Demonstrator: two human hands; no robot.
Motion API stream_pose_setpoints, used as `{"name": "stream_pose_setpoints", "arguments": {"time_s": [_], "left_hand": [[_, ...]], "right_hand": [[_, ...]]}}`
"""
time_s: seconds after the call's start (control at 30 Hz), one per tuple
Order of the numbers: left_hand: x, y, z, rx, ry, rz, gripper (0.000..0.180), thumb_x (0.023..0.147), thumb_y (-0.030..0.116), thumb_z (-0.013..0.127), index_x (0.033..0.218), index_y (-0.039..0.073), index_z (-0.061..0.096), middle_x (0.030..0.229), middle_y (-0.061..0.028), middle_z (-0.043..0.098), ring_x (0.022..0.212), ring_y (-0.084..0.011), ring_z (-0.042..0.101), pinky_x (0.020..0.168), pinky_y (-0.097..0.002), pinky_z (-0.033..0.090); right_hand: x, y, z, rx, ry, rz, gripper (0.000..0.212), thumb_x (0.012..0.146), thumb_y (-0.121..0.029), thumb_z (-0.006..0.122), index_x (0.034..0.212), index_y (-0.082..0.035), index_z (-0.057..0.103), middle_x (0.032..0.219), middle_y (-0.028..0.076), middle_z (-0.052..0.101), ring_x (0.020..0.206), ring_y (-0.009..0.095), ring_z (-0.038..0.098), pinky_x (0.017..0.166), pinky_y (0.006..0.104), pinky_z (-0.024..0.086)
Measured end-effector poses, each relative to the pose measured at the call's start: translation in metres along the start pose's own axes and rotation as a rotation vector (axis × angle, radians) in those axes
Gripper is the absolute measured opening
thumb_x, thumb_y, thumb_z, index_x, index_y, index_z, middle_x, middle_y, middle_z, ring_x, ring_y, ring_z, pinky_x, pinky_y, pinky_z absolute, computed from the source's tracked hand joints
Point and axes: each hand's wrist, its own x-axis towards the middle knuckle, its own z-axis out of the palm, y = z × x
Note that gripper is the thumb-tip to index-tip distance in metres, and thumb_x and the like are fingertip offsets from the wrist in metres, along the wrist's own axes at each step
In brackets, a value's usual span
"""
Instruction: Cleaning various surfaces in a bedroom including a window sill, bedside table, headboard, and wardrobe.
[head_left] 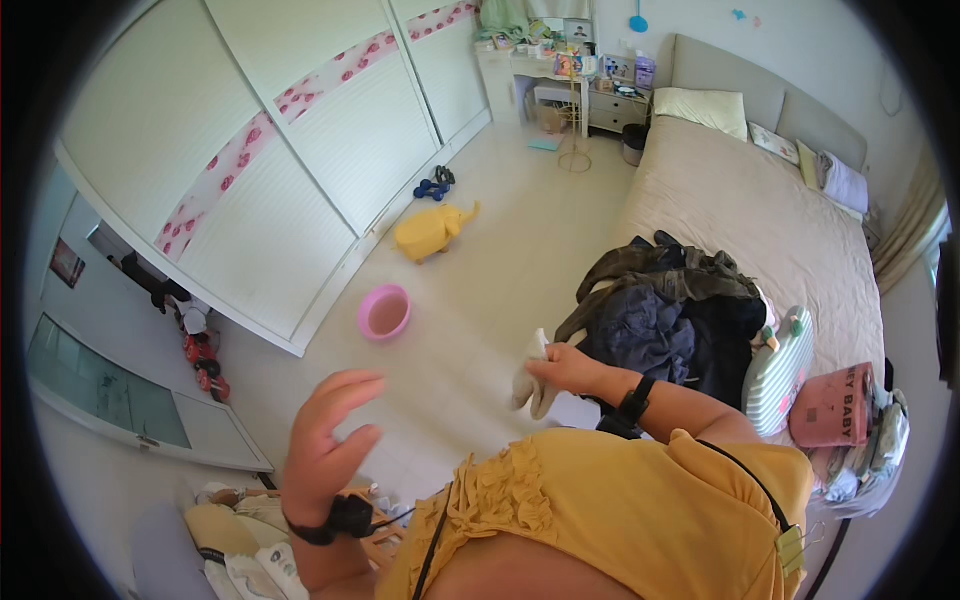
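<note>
My right hand (568, 368) grips a pale beige cloth item that looks like a sock or a pair of socks (532, 386). It hangs below my fingers, with one end sticking up above them. Raised at the left, my left hand (330, 435) holds nothing; its thumb and fingers are apart and slightly curved. Just beyond my right hand, a heap of dark clothes (650, 325) lies on the near edge of the bed (700, 190). A pink basin (385, 312) stands on the floor ahead, apart from both hands.
A yellow elephant-shaped stool (430, 232) and blue dumbbells (432, 189) sit near the white sliding wardrobe (340, 110). On the bed's near right are a striped cushion (783, 370) and a pink bag (830, 408). Folded things (240, 540) are piled at lower left.
</note>
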Motion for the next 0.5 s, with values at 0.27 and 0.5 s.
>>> {"name": "stream_pose_setpoints", "arguments": {"time_s": [0.27,0.5], "left_hand": [[0.179,-0.022,0.088,-0.182,-0.497,0.592,0.036,0.091,0.013,0.065,0.126,0.006,0.063,0.118,-0.0126,0.065,0.111,-0.0317,0.061,0.101,-0.0426,0.045],[0.255,-0.092,0.086,-0.553,-0.827,0.527,0.027,0.088,0.0,0.053,0.114,0.001,0.062,0.108,-0.0127,0.066,0.105,-0.0294,0.061,0.099,-0.0407,0.044]], "right_hand": [[0.163,0.015,-0.016,0.093,-0.11,0.063,0.03,0.099,-0.028,0.061,0.093,-0.001,0.071,0.088,0.004,0.072,0.079,0.011,0.062,0.071,0.0328,0.052],[0.268,0.016,-0.064,-0.017,0.069,0.073,0.033,0.096,-0.032,0.064,0.098,0.001,0.07,0.088,0.008,0.072,0.08,0.015,0.063,0.076,0.0332,0.052]]}}
